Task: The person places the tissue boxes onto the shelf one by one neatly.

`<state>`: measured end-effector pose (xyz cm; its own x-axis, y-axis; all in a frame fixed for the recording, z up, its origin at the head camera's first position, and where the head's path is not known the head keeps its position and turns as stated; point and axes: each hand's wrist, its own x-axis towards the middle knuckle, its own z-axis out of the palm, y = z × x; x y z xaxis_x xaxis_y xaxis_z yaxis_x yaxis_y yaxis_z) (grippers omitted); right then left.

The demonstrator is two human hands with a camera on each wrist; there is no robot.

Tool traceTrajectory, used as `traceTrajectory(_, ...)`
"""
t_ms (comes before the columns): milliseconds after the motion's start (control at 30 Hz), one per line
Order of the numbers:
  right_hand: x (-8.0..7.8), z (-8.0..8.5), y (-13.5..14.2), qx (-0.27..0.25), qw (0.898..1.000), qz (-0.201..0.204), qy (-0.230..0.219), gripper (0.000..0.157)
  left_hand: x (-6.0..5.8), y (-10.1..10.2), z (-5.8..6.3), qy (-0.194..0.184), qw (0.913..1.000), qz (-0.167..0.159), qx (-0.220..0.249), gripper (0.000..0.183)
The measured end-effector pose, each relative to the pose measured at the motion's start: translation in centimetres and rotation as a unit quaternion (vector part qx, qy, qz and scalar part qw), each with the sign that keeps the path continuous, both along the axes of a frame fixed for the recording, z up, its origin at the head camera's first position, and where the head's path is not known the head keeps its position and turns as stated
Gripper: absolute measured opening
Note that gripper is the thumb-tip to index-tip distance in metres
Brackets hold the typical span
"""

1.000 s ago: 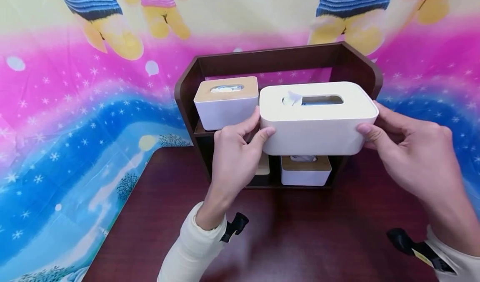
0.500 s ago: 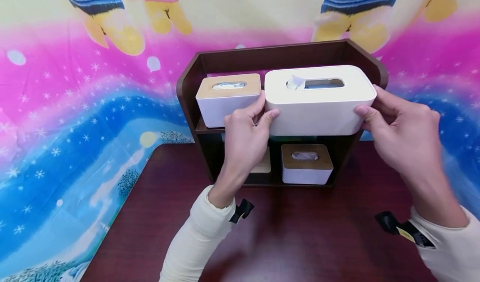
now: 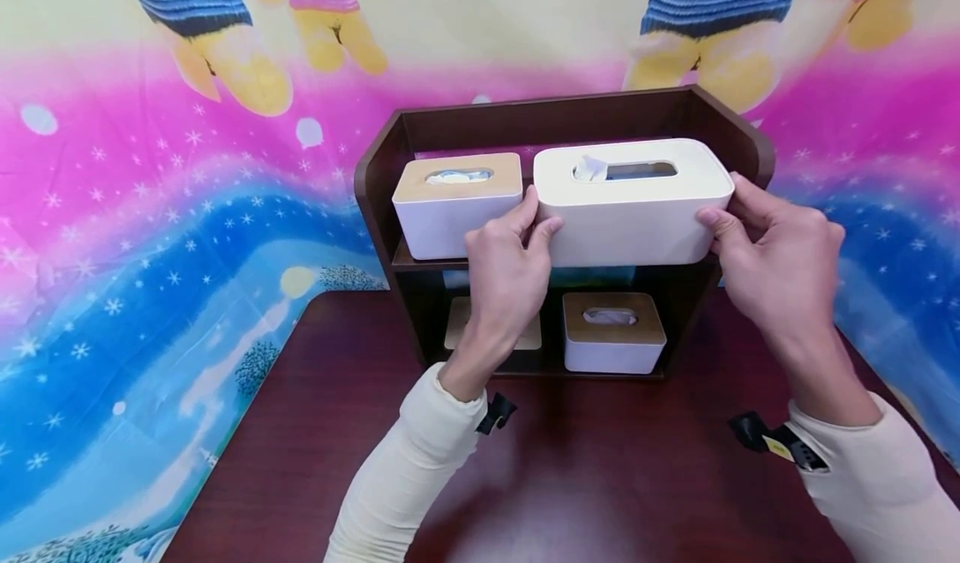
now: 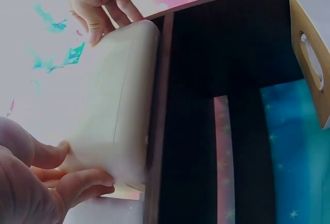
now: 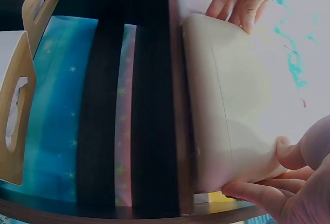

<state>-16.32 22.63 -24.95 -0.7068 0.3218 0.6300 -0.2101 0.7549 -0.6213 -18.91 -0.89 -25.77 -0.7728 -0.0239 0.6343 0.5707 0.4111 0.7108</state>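
A long white tissue box (image 3: 630, 230), with a slot in its top and a tissue poking out, is at the right part of the upper shelf. My left hand (image 3: 510, 271) holds its left end between thumb and fingers. My right hand (image 3: 783, 255) grips the other end the same way. In the left wrist view the box's underside (image 4: 136, 100) lies along the shelf board (image 4: 162, 100); whether its weight rests there I cannot tell. Beside it, near my left fingertips, stands a wood-topped white tissue box (image 3: 457, 226) on the same shelf.
The dark brown shelf unit (image 3: 540, 117) stands on a reddish-brown table (image 3: 600, 463). Its lower level holds a wood-topped tissue box (image 3: 615, 351) at right and another light-topped box (image 3: 456, 321) at left, partly behind my left hand. A patterned cloth (image 3: 187, 238) hangs behind.
Both hands have raised the long white tissue box and carried it away from me onto the upper shelf's right side. In the last half second it dropped slightly and shifted a little.
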Motion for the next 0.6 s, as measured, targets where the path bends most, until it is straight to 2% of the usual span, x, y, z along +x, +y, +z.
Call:
traceTrajectory(233,-0.9,-0.6,0.0,-0.017,1.0,-0.015,0.004,0.049,-0.8,0.4,-0.3,0.031,0.9992,0.026,-0.003,0.046)
traceTrajectory(367,-1.5,-0.8,-0.1,-0.033,0.999,-0.012,0.032,0.046,-1.1,0.7,-0.4,0.047,0.9983,0.035,-0.005,0.045)
traceTrajectory(467,-1.8,-1.0,-0.3,-0.03,0.998,-0.02,0.048,0.045,-1.4,1.0,-0.6,0.058,0.9974,0.042,-0.012,0.043)
traceTrajectory(600,-1.8,-1.3,-0.7,-0.017,0.998,-0.03,0.043,0.044,-1.7,1.2,-0.8,0.063,0.9965,0.048,-0.025,0.043)
